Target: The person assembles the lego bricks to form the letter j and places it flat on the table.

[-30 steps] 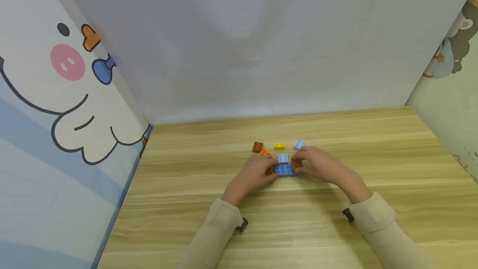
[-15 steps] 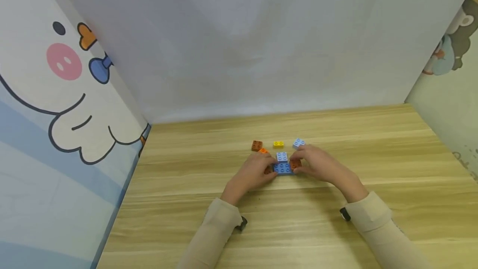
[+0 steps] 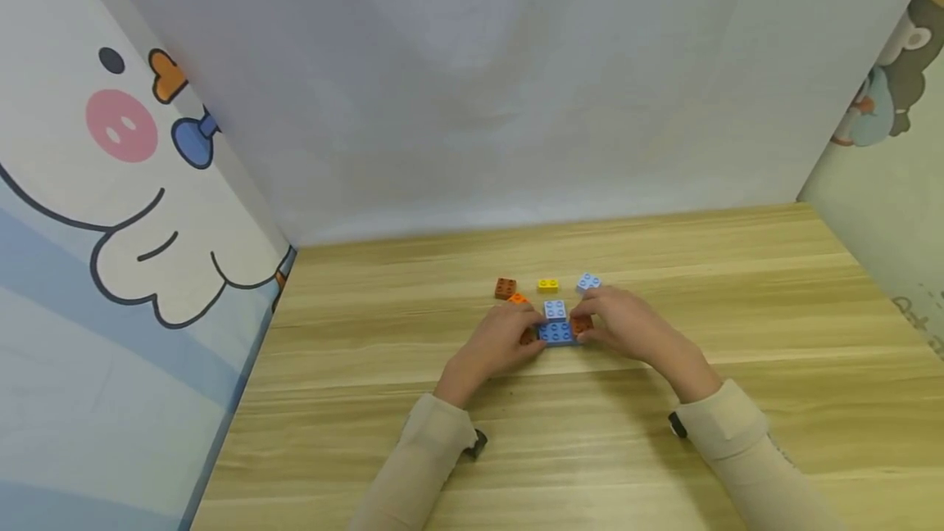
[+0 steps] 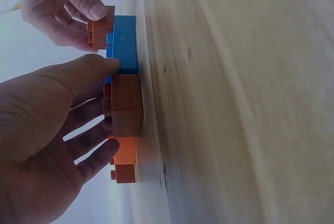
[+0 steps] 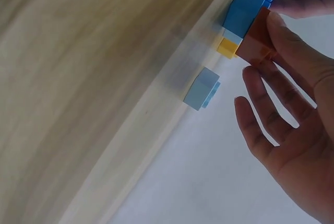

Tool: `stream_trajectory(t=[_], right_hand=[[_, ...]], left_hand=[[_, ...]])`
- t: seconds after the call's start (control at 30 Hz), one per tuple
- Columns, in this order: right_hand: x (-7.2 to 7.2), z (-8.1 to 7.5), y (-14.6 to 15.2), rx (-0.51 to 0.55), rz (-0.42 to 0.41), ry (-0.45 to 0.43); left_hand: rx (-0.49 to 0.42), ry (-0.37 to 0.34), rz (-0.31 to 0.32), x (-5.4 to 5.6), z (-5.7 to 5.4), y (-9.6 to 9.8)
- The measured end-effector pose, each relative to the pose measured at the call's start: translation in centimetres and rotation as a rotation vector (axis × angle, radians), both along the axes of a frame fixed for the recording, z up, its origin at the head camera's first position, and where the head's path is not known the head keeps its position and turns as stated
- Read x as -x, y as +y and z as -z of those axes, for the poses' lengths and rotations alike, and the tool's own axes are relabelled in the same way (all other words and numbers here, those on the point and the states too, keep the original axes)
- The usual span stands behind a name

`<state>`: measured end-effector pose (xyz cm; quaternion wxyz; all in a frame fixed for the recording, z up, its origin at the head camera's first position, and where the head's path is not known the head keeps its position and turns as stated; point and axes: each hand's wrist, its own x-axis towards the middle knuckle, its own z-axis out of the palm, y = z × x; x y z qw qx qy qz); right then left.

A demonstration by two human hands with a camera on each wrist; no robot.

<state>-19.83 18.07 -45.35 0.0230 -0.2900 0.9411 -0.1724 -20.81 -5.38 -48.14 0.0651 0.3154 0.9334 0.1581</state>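
Note:
My left hand [image 3: 496,342] pinches the left end of a long blue toy brick [image 3: 555,333] on the table, its thumb on the near side. In my right hand [image 3: 627,322], thumb and fingers hold a reddish-brown brick [image 3: 581,324] over the blue brick's right end. The left wrist view puts that held brick on the studs or just above them; whether it is pressed down I cannot tell. A light blue brick [image 3: 555,310] stands right behind the blue one. Partly hidden beneath my left hand is another brown brick [image 4: 128,104], close to the blue brick's left end.
Behind the hands lie a brown brick [image 3: 505,288], an orange brick [image 3: 519,298], a yellow brick [image 3: 548,285] and a loose light blue brick [image 3: 587,282]. A pale curtain [image 3: 516,105] hangs along the far edge of the wooden table [image 3: 560,449].
Both hands keep their grips and places at the blue brick. The head view has shifted slightly; the bricks show no clear movement.

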Motion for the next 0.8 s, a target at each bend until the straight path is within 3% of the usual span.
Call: stream_trajectory(t=[0.4, 0.8], right_hand=[[-0.3, 0.1, -0.3, -0.017, 0.012, 0.024], [-0.4, -0.3, -0.4, -0.017, 0.005, 0.021]], left_hand=[[-0.038, -0.054, -0.018, -0.4, 0.0, -0.6], [-0.003, -0.035, -0.056, -0.6, -0.2, -1.6]])
